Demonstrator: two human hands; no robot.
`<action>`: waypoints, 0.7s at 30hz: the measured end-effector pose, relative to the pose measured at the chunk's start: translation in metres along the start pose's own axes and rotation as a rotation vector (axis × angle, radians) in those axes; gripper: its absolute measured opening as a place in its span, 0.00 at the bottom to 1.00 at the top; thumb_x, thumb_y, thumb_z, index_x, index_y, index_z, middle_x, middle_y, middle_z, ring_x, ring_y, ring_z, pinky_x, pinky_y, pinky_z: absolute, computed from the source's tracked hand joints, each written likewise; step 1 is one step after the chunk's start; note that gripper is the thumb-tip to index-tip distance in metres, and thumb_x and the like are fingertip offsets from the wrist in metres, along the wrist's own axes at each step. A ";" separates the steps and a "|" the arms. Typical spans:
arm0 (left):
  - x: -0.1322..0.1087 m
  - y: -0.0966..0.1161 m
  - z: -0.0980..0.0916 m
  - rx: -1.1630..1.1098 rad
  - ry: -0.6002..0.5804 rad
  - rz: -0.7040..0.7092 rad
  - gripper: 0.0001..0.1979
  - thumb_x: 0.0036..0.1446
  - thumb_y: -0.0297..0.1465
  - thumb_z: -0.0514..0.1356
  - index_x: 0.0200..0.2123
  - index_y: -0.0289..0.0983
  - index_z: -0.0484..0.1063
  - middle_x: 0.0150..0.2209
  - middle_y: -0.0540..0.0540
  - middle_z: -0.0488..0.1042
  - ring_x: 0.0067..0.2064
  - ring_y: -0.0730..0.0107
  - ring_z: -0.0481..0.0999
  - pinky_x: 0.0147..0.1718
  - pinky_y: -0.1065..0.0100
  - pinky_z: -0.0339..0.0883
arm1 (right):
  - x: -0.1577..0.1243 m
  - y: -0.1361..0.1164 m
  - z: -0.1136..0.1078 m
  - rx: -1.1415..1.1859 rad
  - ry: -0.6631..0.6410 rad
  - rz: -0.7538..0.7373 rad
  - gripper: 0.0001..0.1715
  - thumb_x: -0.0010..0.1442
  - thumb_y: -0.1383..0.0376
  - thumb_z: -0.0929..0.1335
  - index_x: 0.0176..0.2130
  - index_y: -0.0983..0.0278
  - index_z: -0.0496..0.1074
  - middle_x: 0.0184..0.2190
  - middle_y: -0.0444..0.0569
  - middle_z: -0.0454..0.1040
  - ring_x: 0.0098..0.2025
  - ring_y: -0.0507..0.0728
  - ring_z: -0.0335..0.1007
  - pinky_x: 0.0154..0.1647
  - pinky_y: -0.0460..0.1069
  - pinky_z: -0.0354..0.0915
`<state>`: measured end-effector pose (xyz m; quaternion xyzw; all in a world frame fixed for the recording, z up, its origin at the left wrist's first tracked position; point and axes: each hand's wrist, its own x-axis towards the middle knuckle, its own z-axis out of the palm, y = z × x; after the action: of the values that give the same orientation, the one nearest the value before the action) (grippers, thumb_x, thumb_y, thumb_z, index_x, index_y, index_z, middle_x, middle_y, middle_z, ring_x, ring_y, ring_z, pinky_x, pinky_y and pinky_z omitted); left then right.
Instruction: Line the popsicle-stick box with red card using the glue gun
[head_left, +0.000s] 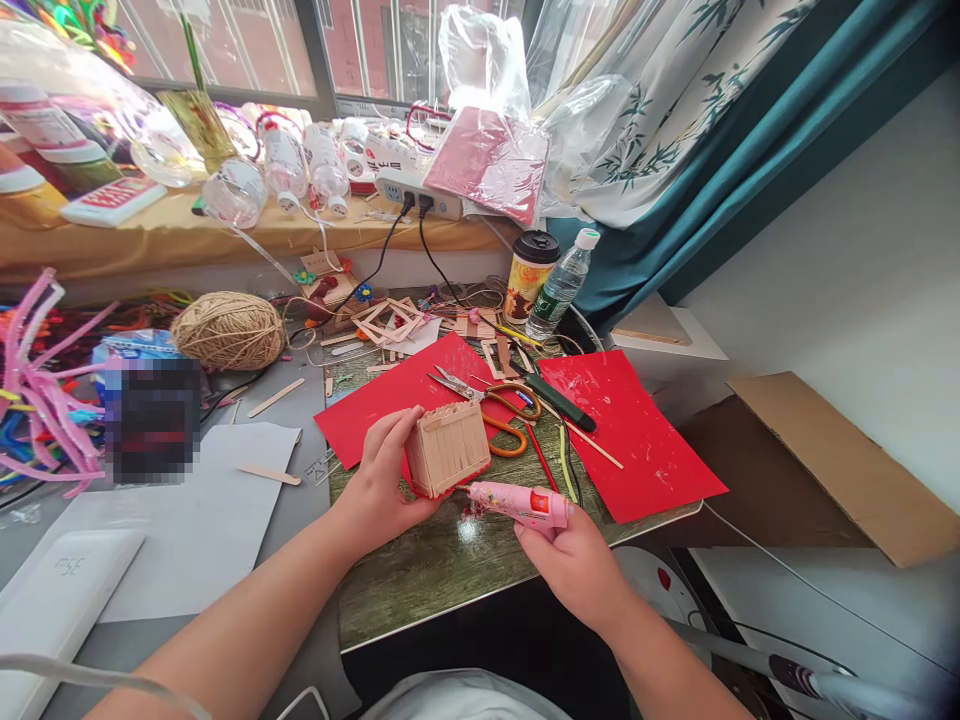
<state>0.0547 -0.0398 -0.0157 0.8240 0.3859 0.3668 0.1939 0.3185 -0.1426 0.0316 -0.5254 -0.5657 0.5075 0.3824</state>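
My left hand is closed around a small box made of wooden craft sticks, tilted, with red along its lower edge. In my right hand is a pink hot glue gun. Its nozzle points left and meets or nearly meets the box's bottom edge; I cannot tell if they touch. Just behind the box lie scissors with orange handles, resting partly on a sheet of red paper. A dark green utility knife lies beyond them.
Another red sheet lies at the right. Behind stand a lidded paper cup and a water bottle. A twine ball, loose craft sticks and white paper are at left. A cardboard flap juts out at right.
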 end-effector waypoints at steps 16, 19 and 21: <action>0.000 0.001 -0.001 -0.007 -0.016 -0.014 0.57 0.53 0.27 0.73 0.78 0.47 0.44 0.71 0.35 0.58 0.73 0.42 0.60 0.70 0.42 0.62 | -0.001 0.005 -0.004 -0.013 0.019 0.030 0.30 0.67 0.72 0.65 0.63 0.52 0.78 0.63 0.45 0.79 0.67 0.62 0.74 0.74 0.59 0.64; 0.000 0.002 -0.002 -0.004 -0.016 -0.015 0.57 0.53 0.27 0.73 0.78 0.47 0.44 0.71 0.35 0.58 0.73 0.43 0.60 0.71 0.42 0.62 | -0.001 0.008 -0.005 -0.047 0.047 0.047 0.30 0.67 0.71 0.67 0.64 0.53 0.77 0.63 0.47 0.79 0.67 0.64 0.75 0.74 0.61 0.65; 0.000 0.002 -0.002 -0.004 -0.014 -0.016 0.58 0.53 0.27 0.74 0.78 0.47 0.44 0.71 0.35 0.59 0.73 0.42 0.60 0.71 0.41 0.61 | -0.001 0.009 -0.006 -0.060 0.058 0.052 0.30 0.67 0.70 0.67 0.65 0.53 0.77 0.63 0.47 0.79 0.67 0.65 0.75 0.73 0.62 0.65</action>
<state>0.0542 -0.0408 -0.0136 0.8231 0.3904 0.3601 0.2010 0.3263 -0.1436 0.0242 -0.5656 -0.5556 0.4848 0.3693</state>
